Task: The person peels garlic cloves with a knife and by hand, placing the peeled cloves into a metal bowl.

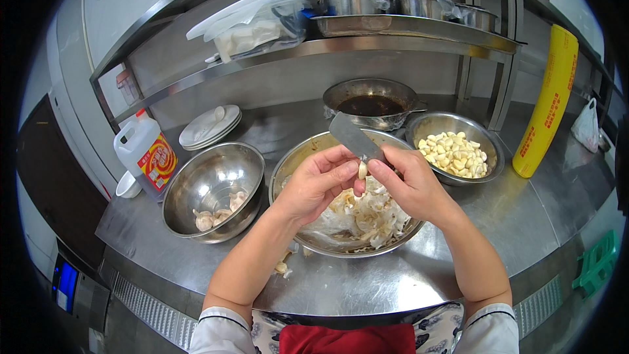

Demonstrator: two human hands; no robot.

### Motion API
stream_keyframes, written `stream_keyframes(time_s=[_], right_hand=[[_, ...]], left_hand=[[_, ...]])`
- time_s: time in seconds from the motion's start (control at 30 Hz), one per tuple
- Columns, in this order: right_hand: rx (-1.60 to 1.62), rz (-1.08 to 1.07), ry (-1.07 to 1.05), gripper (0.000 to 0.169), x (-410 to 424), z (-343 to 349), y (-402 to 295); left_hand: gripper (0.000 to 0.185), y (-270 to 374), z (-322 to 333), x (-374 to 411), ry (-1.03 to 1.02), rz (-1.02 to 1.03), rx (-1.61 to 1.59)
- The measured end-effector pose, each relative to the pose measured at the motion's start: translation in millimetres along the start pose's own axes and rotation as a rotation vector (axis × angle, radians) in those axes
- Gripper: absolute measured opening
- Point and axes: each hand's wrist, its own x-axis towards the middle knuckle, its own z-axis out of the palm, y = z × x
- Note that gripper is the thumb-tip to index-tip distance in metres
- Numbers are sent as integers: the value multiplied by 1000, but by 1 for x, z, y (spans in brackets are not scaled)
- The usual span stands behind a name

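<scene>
My left hand pinches a garlic clove between thumb and fingers. In my right hand is a knife with a broad grey blade, its blade pointing up and left and its lower edge close to the clove. Both hands are above a large steel bowl holding papery garlic skins. To the right, a steel bowl contains many peeled garlic cloves. On the left, another steel bowl has several unpeeled garlic bulbs at its bottom.
Behind the skins bowl stands a bowl of dark liquid. Stacked white plates, a plastic jug and a small white bowl are at left. A yellow roll stands at right. A steel shelf spans the back; garlic scraps lie near the front.
</scene>
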Motion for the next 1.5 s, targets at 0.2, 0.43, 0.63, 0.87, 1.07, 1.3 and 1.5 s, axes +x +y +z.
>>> stream_keyframes(time_s=[0.2, 0.43, 0.63, 0.87, 1.07, 1.3, 1.5], right_hand=[[17, -10, -23, 27, -1, 3, -4], [166, 8, -19, 20, -3, 4, -6], [228, 32, 37, 21, -2, 6, -4], [98, 48, 31, 26, -1, 9, -5], [-28, -14, 26, 30, -3, 7, 1], [-103, -24, 22, 32, -4, 6, -2], [-143, -32, 31, 33, -4, 6, -3]], left_hand=[[25, -4, -4, 0, -22, -37, -129], [29, -6, -8, 2, -83, -68, -299], [30, -9, -8, 3, -49, -52, -335], [41, -12, -14, 1, -77, -59, -337], [39, -13, -12, 1, -64, -92, -356], [28, -10, -4, 0, 40, -117, -281], [26, -9, -5, -1, 19, -133, -299]])
